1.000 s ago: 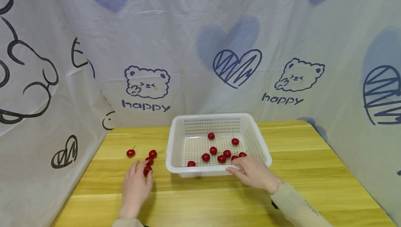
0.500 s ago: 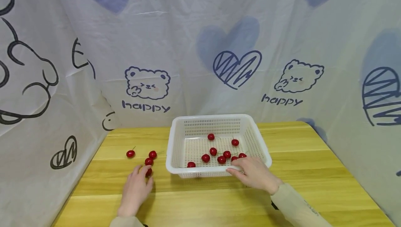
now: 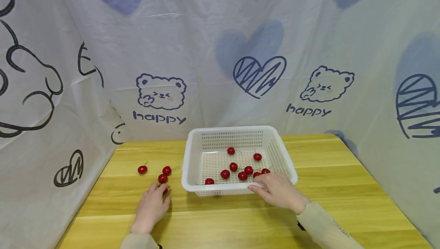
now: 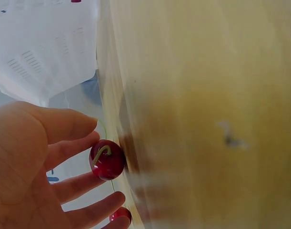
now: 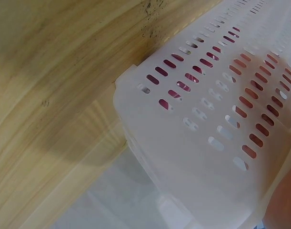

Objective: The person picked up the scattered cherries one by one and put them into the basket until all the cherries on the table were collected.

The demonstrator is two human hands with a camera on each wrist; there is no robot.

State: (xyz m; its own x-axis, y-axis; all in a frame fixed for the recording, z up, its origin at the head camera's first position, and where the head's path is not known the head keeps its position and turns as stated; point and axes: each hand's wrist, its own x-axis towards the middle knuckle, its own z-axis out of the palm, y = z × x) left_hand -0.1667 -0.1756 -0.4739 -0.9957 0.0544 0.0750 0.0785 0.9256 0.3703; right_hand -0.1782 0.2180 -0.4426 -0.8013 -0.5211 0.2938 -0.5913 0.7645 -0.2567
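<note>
My left hand (image 3: 149,209) reaches low over the table at the left, fingers loosely bent and spread. In the left wrist view a red cherry (image 4: 109,164) with a green stem lies right at its fingers, below the thumb tip, which stands apart from it. Another cherry (image 4: 120,215) shows past the lower fingertips. With its thumb outside and its fingers inside, my right hand (image 3: 282,191) grips the front rim of a white plastic basket (image 3: 220,189). Inside the basket lie several cherries (image 3: 233,167). The right wrist view shows the basket's slotted wall (image 5: 155,133) with fingers behind it.
Just beyond the left hand, two cherries lie close together, a nearer cherry (image 3: 162,178) and a stemmed cherry (image 3: 166,170). Farther left sits a single cherry (image 3: 142,169). The wooden table (image 3: 220,226) ends at a printed curtain (image 3: 213,100) behind and at both sides.
My left hand has shifted slightly right and its fingers now cover most of the nearest cherry. The right hand stays on the basket rim, and the basket has not moved.
</note>
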